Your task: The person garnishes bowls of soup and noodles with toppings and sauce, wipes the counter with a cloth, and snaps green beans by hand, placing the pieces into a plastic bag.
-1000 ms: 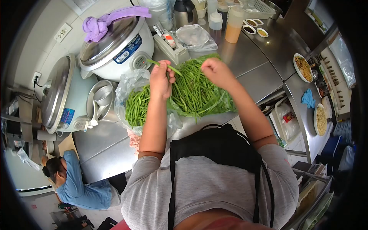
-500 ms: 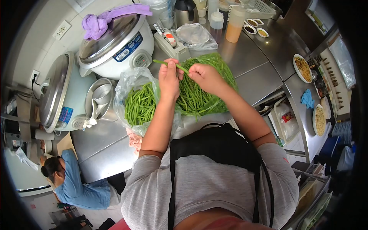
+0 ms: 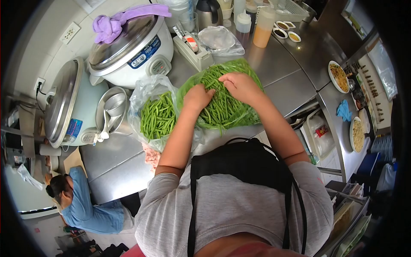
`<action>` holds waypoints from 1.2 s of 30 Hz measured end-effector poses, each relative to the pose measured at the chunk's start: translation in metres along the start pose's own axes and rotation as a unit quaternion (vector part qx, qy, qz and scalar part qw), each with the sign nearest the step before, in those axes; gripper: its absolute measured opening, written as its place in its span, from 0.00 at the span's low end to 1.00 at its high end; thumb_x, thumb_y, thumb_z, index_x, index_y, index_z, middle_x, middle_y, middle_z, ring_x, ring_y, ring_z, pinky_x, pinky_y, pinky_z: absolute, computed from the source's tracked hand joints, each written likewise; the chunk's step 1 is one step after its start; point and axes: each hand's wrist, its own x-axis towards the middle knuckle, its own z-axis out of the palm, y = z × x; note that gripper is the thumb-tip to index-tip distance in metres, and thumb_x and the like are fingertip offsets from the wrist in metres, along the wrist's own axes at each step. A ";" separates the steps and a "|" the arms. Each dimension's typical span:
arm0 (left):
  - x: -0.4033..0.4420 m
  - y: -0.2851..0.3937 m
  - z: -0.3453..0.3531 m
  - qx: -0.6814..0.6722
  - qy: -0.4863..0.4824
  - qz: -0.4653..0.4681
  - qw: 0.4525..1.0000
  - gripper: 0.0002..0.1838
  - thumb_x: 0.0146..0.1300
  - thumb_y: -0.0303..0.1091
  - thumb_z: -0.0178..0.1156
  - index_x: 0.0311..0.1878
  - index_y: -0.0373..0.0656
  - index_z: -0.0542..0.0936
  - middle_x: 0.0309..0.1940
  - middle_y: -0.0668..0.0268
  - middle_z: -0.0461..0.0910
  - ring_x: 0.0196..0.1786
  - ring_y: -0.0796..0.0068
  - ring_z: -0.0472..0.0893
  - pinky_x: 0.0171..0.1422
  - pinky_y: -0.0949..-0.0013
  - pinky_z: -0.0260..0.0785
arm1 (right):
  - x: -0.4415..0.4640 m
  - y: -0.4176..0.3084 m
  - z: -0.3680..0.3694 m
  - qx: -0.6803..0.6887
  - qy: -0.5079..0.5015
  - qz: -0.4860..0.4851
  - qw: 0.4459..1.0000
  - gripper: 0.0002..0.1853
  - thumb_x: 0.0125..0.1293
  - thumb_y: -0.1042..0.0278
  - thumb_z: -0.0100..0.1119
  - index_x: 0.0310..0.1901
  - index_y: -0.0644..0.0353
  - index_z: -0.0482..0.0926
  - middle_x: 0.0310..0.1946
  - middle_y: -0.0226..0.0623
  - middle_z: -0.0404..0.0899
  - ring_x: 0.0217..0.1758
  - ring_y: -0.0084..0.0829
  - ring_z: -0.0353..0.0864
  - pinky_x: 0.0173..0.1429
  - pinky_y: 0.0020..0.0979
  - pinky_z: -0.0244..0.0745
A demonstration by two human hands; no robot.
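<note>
A green plastic bag (image 3: pixel 183 88) lies spread on the steel counter, filled with long green beans (image 3: pixel 216 113). My left hand (image 3: pixel 198 97) is down over the bag's left part, thumb pointing right; its other fingers are mostly hidden. Above the beans, my right hand (image 3: pixel 242 87) has its fingers curled together, and what they may hold is too small to make out. Left of my left forearm stands a clear plastic bag (image 3: pixel 136 96) of shorter green bean pieces (image 3: pixel 158 115).
Two large rice cookers (image 3: pixel 124 47) stand at the left, one topped by a purple cloth (image 3: pixel 107 29). A metal bowl (image 3: pixel 102 122) with ladles sits beside them. Squeeze bottles (image 3: pixel 264 28) and sauce dishes (image 3: pixel 280 33) line the back. Another person (image 3: pixel 87 201) is at lower left.
Both hands were raised together holding one green bean between them. They have lowered and moved apart, the left down onto the beans, the right slightly rightward. That bean no longer shows between them.
</note>
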 end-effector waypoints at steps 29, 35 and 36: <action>0.007 0.019 -0.001 -0.335 0.196 0.204 0.898 0.04 0.54 0.27 0.54 0.30 0.39 0.69 0.22 0.69 0.72 0.23 0.78 0.68 0.27 0.76 0.60 | 0.019 -0.010 -0.013 0.179 0.151 0.037 0.971 0.08 0.58 0.69 0.48 0.33 0.63 0.73 0.27 0.36 0.75 0.30 0.30 0.75 0.36 0.31 0.68; 0.001 0.026 -0.026 -0.633 0.128 0.152 0.748 0.02 0.60 0.27 0.46 0.34 0.44 0.63 0.27 0.68 0.70 0.20 0.86 0.62 0.19 0.82 0.53 | 0.008 0.014 0.006 0.094 0.044 0.024 0.994 0.12 0.57 0.64 0.48 0.38 0.62 0.75 0.30 0.42 0.77 0.33 0.34 0.77 0.39 0.30 0.69; 0.001 0.029 -0.028 -0.649 0.134 0.163 0.731 0.02 0.60 0.27 0.46 0.35 0.44 0.63 0.27 0.67 0.70 0.20 0.85 0.62 0.19 0.82 0.53 | 0.007 0.009 0.005 0.119 0.015 0.045 0.992 0.13 0.57 0.64 0.48 0.39 0.61 0.75 0.30 0.42 0.77 0.33 0.35 0.77 0.39 0.30 0.69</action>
